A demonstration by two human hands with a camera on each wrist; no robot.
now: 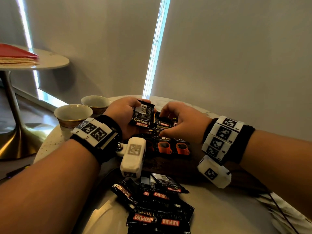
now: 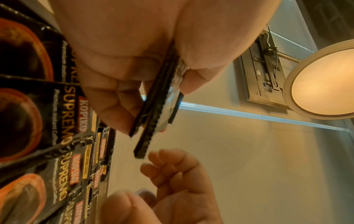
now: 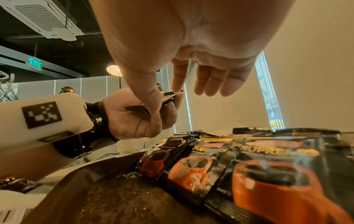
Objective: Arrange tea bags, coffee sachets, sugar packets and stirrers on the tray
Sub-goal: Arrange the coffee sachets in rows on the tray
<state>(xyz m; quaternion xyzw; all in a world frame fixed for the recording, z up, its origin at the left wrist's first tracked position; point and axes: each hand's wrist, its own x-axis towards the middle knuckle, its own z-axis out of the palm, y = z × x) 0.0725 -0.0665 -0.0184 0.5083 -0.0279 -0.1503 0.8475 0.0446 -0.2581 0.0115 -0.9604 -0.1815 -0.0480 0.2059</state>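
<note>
My left hand (image 1: 121, 114) grips a few glossy black coffee sachets (image 1: 143, 115), barcode side up. My right hand (image 1: 182, 122) hovers loosely open, fingers perhaps brushing the row of black sachets with orange cups (image 1: 170, 146) on the dark wooden tray (image 1: 168, 163). More sachets (image 1: 152, 205) lie heaped on the pale surface (image 1: 219, 210).

two cups (image 1: 73, 114) side by side at round table's (image 1: 219, 208) far-left edge | side table (image 1: 50, 60) at left, red-topped stack (image 1: 16, 56) on it | grey blinds (image 1: 236, 56) behind | ceiling lamp (image 2: 323, 82) | exit sign (image 3: 34, 63)
</note>
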